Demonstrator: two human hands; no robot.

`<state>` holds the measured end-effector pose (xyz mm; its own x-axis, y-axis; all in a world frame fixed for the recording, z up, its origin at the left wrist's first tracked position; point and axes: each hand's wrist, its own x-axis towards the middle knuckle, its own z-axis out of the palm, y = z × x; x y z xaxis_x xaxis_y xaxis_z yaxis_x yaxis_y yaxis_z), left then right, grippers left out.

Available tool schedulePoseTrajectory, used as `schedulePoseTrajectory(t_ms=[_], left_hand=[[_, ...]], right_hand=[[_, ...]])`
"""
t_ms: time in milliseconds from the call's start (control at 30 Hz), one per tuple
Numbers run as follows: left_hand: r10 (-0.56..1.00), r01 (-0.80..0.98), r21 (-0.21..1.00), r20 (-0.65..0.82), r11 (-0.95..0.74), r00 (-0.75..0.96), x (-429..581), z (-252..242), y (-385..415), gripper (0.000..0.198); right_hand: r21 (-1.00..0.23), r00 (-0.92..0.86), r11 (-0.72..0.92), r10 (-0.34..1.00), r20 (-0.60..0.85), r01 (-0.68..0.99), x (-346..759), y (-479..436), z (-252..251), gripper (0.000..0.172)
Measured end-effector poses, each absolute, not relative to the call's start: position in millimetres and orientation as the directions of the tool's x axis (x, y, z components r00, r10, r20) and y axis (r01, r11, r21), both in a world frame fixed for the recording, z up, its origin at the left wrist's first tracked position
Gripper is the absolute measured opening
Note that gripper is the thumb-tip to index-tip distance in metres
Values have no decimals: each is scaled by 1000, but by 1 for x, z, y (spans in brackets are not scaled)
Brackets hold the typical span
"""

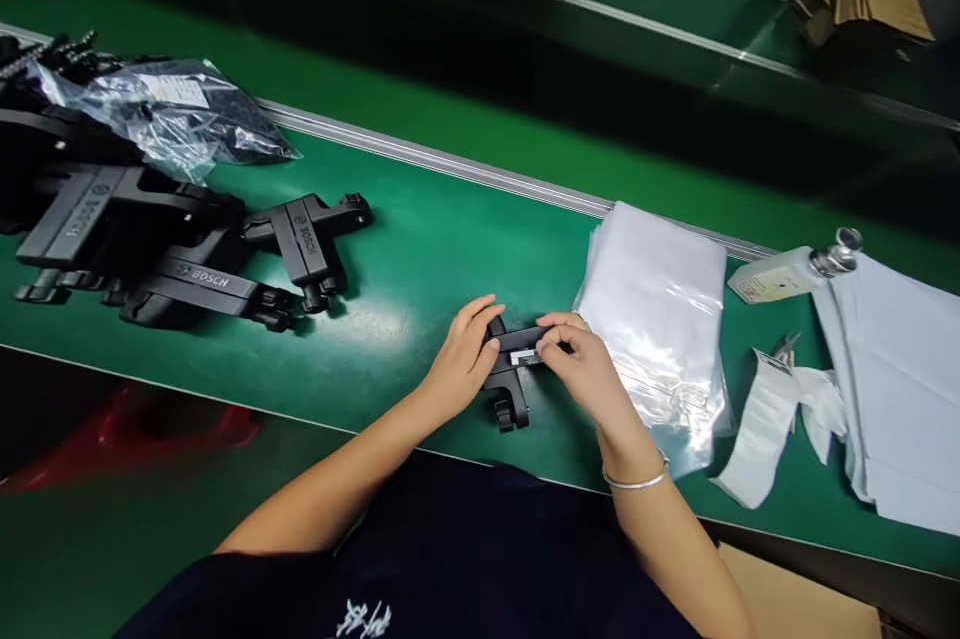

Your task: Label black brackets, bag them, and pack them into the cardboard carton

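A black plastic bracket (511, 380) lies on the green table right in front of me, both hands on it. My left hand (466, 359) is closed on its left end, thumb along the top edge. My right hand (576, 359) is closed in a pinch, thumb and index finger at a small white label (523, 357) on the bracket's face. Its other fingers rest over the bracket's right end, hiding it. Similar black brackets marked BOSCH (306, 244) lie to the left, several of them heaped together.
Clear plastic bags (656, 289) are stacked beside my right hand. Farther right are a bottle with a metal top (780, 276), a strip of white labels (761, 434), tweezers-like metal tips and white sheets (900, 379). A bagged black item (217, 114) lies at the back left, before a metal rail (450, 162).
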<state>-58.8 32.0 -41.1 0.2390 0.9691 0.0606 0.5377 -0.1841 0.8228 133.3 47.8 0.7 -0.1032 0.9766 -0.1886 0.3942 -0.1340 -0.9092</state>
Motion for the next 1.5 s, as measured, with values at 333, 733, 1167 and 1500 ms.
schedulePoseTrajectory(t_ms=[333,733,1167,1500], left_hand=[[965,532,827,46,-181,257,-60,-36,32,39],[965,524,833,45,-179,258,-60,-37,32,40],[964,501,845,63,-189,258,-60,-38,32,40],[966,531,826,60,-189,251,-59,-37,32,41]], right_hand=[[-859,-180,-119,955,-237,498,134,57,7,18],[-846,-188,-111,952,-241,521,132,58,7,17],[-847,-204,-90,952,-228,525,134,58,7,18],[-835,-208,-60,956,-205,546,132,57,6,18]])
